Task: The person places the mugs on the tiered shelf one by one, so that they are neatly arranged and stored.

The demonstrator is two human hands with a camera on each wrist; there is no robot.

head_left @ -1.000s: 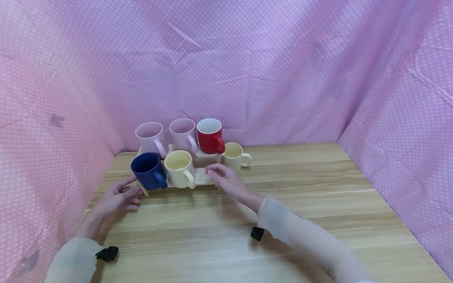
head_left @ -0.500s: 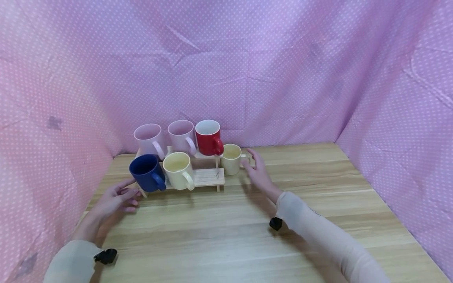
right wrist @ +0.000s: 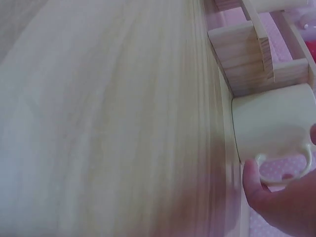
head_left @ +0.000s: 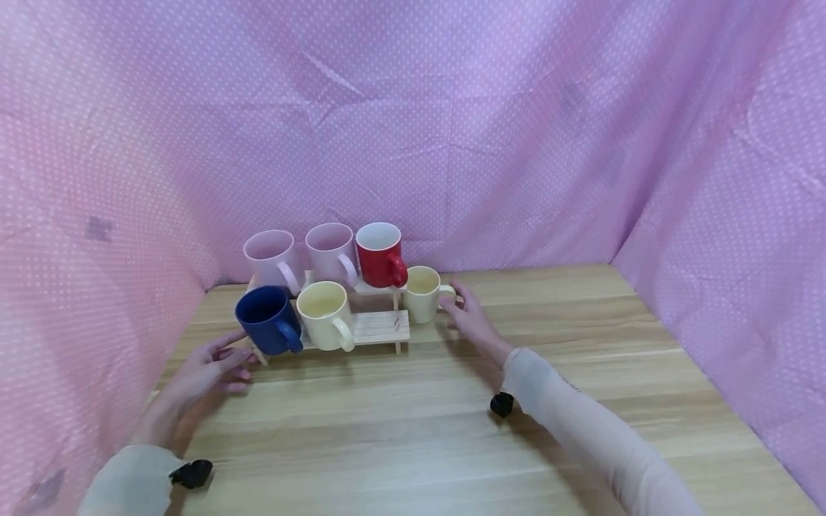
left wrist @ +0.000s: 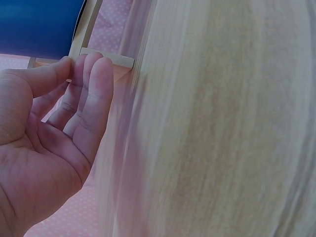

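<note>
A two-tier wooden rack [head_left: 381, 326] stands at the back left of the table. On its lower tier are a dark blue mug [head_left: 267, 322] and a pale yellow mug [head_left: 325, 315]; right of these, bare board shows. My left hand [head_left: 206, 373] is at the rack's left end, thumb and fingertips pinching its edge below the blue mug, as the left wrist view shows. To the rack's right, a second pale yellow mug [right wrist: 274, 121] stands upright on the table. My right hand [head_left: 471, 315] has its thumb and fingers around that mug's handle [right wrist: 306, 160]; some fingers are hidden.
Two pink mugs [head_left: 269, 259] and a red mug [head_left: 379, 254] with a white inside fill the upper tier. Pink dotted cloth [head_left: 516, 143] hangs behind the wood-grain table [head_left: 361, 430] and along both sides.
My right hand has moved right, from over the rack's lower tier to the handle of the yellow mug on the table. The left hand stays at the rack's left end.
</note>
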